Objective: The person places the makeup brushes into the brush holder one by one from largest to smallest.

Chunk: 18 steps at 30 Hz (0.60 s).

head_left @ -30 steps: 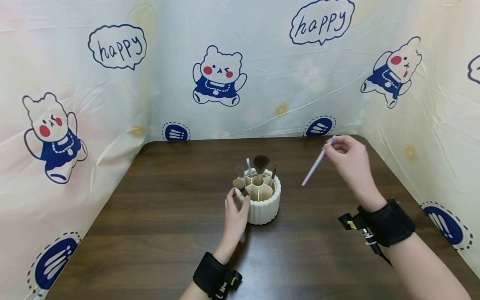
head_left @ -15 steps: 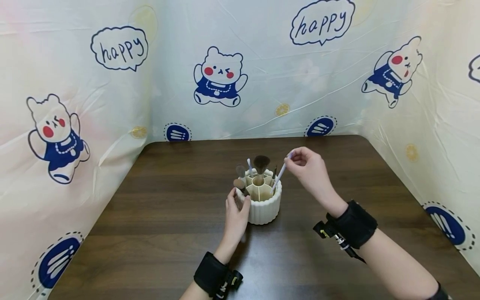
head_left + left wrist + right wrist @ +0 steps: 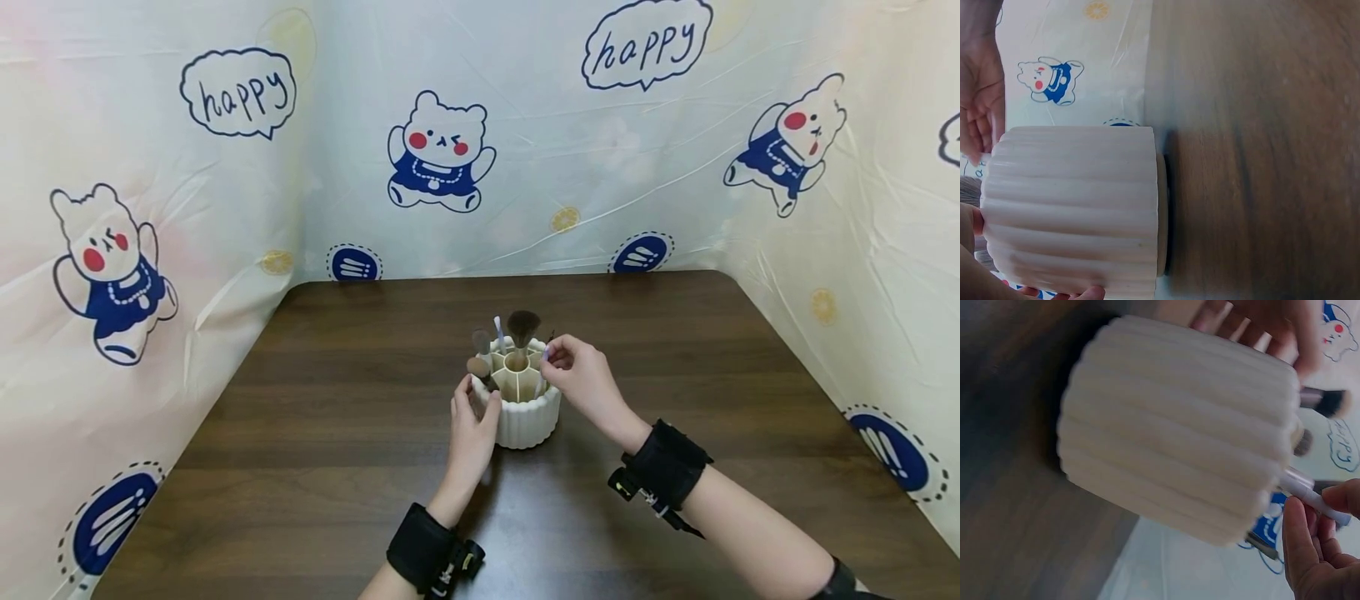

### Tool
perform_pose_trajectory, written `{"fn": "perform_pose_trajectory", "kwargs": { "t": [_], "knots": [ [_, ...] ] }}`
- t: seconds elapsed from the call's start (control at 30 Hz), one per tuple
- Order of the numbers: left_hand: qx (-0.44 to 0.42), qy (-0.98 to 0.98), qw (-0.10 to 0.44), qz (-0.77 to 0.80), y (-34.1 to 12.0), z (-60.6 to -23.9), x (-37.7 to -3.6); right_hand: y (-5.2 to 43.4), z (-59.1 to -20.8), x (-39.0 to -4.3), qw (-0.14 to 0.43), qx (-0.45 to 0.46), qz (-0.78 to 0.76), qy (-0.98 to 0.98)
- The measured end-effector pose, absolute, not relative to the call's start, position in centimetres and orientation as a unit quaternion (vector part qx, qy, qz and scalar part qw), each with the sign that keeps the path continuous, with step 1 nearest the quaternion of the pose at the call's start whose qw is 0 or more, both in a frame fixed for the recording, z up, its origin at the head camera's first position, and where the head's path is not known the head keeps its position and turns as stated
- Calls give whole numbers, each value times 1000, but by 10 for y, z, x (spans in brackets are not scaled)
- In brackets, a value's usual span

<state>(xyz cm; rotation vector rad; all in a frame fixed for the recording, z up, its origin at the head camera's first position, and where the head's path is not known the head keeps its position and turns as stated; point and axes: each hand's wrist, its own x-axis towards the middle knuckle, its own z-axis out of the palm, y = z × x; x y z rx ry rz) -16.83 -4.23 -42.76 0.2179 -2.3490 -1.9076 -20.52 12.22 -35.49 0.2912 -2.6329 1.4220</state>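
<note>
- The head view takes in the whole scene: a ribbed white brush holder (image 3: 517, 408) stands near the middle of the brown tabletop (image 3: 300, 433), with the left hand (image 3: 471, 433) against its left side and the right hand (image 3: 581, 383) at its right rim.
- In that view, the right hand's fingers pinch the top of a thin pale-handled brush (image 3: 543, 367), whose lower part stands in a compartment on the holder's right side.
- The right wrist view shows the pinch up close: thumb and fingertips (image 3: 1300, 534) close round the pale handle (image 3: 1310, 497) just where it emerges from the holder's rim (image 3: 1285, 425), which the head view shows only small.
- The left wrist view shows the holder's ribbed wall (image 3: 1072, 206) and its base on the tabletop, with the left fingers curled round the wall at the frame's lower edge (image 3: 1082, 292); it does not show the pale brush.
- Only the head view shows the other brushes standing in the holder, among them a large dark fluffy one (image 3: 522, 323).
- A second ago, the right hand held the pale brush high and well to the right of the holder; it has since come down to the rim, with the brush now in the compartment. The left hand has stayed on the holder.
</note>
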Motion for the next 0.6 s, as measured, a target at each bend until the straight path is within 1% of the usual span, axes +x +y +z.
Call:
{"fn": "perform_pose_trajectory", "kwargs": {
  "t": [0.37, 0.6],
  "knots": [
    [71, -775, 47, -627, -44, -427, -168, 119, -365, -203, 48, 101, 466, -878],
    [70, -774, 46, -628, -43, -428, -169, 120, -368, -199, 57, 111, 448, -885]
  ]
}}
